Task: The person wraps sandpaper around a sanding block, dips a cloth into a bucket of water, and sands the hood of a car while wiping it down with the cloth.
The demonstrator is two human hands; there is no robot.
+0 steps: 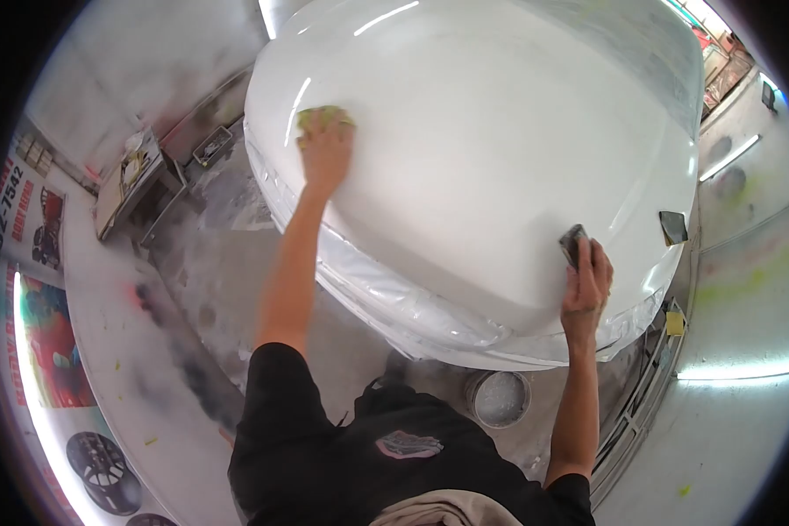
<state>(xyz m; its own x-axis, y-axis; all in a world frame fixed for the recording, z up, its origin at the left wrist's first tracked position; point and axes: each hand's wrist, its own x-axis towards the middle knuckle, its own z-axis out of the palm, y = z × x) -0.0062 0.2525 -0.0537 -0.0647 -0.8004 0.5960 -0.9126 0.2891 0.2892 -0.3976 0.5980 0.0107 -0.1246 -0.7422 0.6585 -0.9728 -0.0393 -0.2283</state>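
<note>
A glossy white car hood [482, 175] fills the middle of the head view. On its left side my left hand [329, 149] presses down on a yellow-green sponge or cloth [324, 116]; fingers cover most of it, so I cannot tell which. Near the front right of the hood, my right hand [586, 289] grips a dark sanding pad [572, 245] against the surface, thumb and fingers closed round it. A dark piece of sandpaper [673, 228] lies on the hood's right edge, apart from both hands.
Clear plastic sheeting [394, 285] hangs along the car's front. A bucket of cloudy water [500, 399] stands on the floor below. A cluttered cart [136, 180] is at the left wall. At right, a metal rack [644, 386] holds a yellow sponge [675, 323].
</note>
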